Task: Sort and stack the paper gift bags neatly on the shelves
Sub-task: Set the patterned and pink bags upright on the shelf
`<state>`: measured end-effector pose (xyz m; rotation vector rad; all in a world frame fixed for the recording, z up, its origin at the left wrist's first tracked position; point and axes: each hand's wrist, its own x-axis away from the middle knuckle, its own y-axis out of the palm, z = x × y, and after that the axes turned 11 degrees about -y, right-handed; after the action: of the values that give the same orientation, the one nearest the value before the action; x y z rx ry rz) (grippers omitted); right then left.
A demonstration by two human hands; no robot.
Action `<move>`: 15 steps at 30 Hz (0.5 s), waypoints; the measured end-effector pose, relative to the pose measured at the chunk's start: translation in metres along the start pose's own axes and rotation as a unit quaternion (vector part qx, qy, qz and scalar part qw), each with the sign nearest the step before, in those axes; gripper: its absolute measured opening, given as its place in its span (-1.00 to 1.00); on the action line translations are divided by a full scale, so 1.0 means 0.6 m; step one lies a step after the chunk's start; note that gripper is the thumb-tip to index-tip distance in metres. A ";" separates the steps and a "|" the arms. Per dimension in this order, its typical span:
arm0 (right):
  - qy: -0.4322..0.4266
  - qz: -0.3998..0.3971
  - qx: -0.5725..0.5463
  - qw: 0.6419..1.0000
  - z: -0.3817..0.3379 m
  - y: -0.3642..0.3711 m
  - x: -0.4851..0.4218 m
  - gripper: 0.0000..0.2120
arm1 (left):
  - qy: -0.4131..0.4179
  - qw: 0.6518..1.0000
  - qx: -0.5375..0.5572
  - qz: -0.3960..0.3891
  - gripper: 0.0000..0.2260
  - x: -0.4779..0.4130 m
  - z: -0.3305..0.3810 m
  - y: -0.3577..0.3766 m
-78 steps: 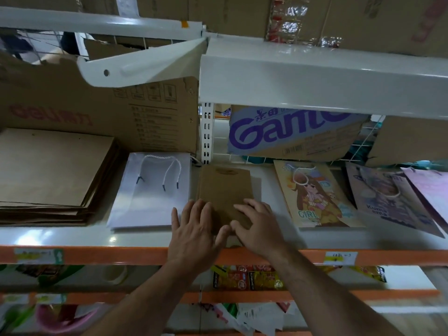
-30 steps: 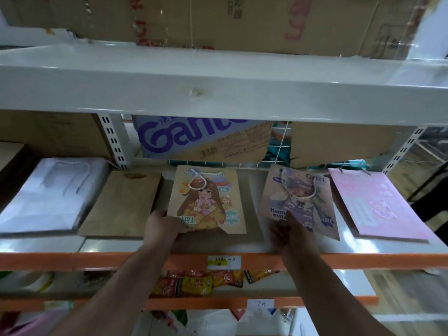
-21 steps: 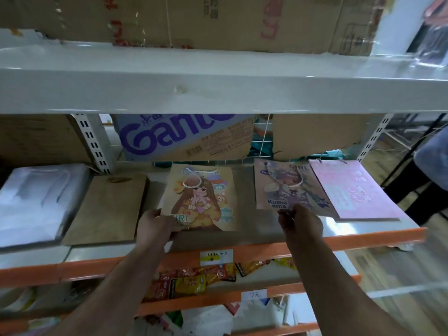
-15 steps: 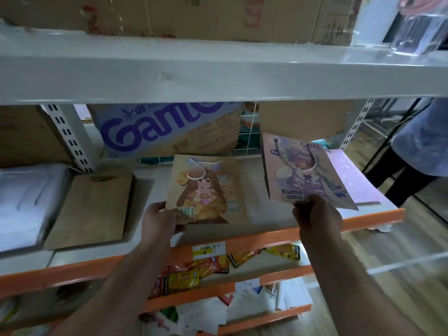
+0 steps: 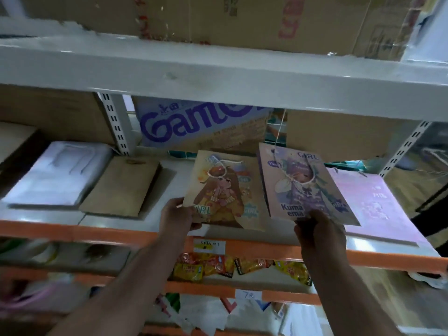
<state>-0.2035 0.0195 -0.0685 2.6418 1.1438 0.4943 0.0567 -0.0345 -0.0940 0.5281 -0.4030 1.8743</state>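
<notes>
My left hand [image 5: 175, 218] grips the lower left corner of an orange cartoon-girl gift bag [image 5: 224, 190] lying on the white shelf [image 5: 116, 220]. A purple "Kuma" gift bag [image 5: 300, 185] is tilted up off the shelf, with my right hand [image 5: 317, 232] holding its bottom edge. Beside it on the right lies a pink gift bag [image 5: 378, 207]. Left of the orange bag, a small brown paper bag [image 5: 123, 187] lies flat, and a white bag stack [image 5: 55, 175] lies further left.
A "Game" carton [image 5: 201, 127] and plain cardboard boxes [image 5: 339, 134] stand at the shelf's back. The upper white shelf [image 5: 218, 73] overhangs close above. An orange rail [image 5: 266, 248] edges the shelf; snack packets [image 5: 218, 263] lie on the shelf below.
My hands left the brown bag and moved right. My left hand took the orange bag's corner. My right hand lifted the purple bag off the shelf and brought it closer to the orange one.
</notes>
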 end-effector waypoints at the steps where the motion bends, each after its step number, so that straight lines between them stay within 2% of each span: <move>1: 0.004 -0.026 -0.004 1.000 0.001 0.009 0.002 -0.91 | -0.003 1.000 0.015 0.011 -0.80 0.006 0.000 -0.009; 4: 0.013 -0.077 0.009 0.997 0.011 0.040 0.012 -0.89 | -0.013 0.997 0.068 0.040 -0.78 0.019 0.002 -0.045; 8: 0.026 -0.109 0.002 0.994 0.028 0.090 0.050 -0.93 | 0.000 0.995 0.086 0.048 -0.74 0.026 0.010 -0.116; 11: 0.038 -0.105 -0.032 0.993 0.054 0.131 0.078 -0.94 | 0.003 0.994 0.098 0.054 -0.76 0.018 0.024 -0.172; 13: 0.095 -0.157 -0.053 0.982 0.074 0.162 0.093 -0.69 | 0.007 0.994 0.098 0.056 -0.76 0.008 0.034 -0.211; 14: 0.119 -0.156 -0.080 0.977 0.086 0.180 0.102 -0.66 | 0.007 0.994 0.097 0.054 -0.75 0.002 0.039 -0.234; 15: 0.138 -0.140 -0.100 0.975 0.095 0.196 0.116 -0.73 | 0.004 0.994 0.097 0.051 -0.72 -0.005 0.043 -0.259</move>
<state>-0.0590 -0.0120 -0.0672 2.2433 1.4350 0.8862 0.2075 0.0035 -0.0698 0.6400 -0.2478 2.0262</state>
